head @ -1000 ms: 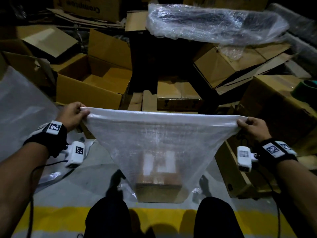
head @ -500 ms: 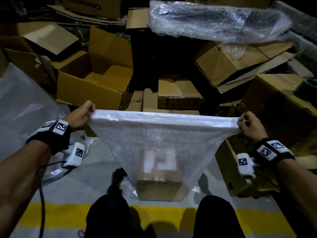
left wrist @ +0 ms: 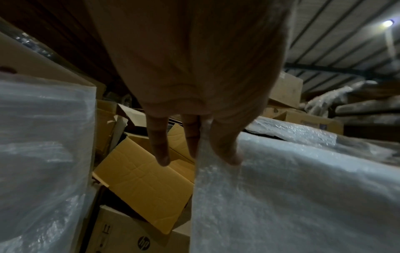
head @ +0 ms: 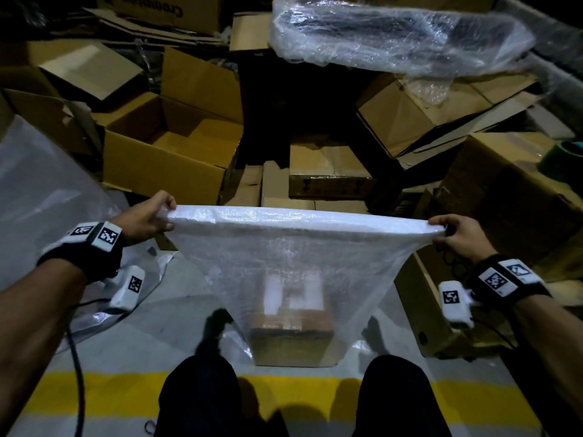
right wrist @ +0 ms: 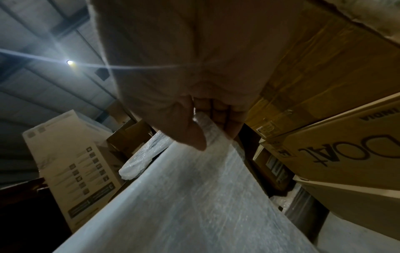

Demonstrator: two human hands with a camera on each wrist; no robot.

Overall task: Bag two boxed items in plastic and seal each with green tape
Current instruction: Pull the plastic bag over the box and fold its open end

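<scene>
Plastic bubble-wrap bag [head: 293, 260] stretched taut: left hand [head: 148, 216] pinches its left top corner, right hand [head: 457, 231] grips the right. Cardboard box [head: 291, 339] sits inside at the bag's bottom, on the floor [head: 176, 313]. Green tape roll [head: 566, 159] far right of the bag.

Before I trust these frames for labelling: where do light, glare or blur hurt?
Head view: dim, corners dark, but the bag and the box inside read clearly. Left wrist view: the bag is soft with blur. Right wrist view: a ceiling lamp throws star-shaped flare across the palm.
</scene>
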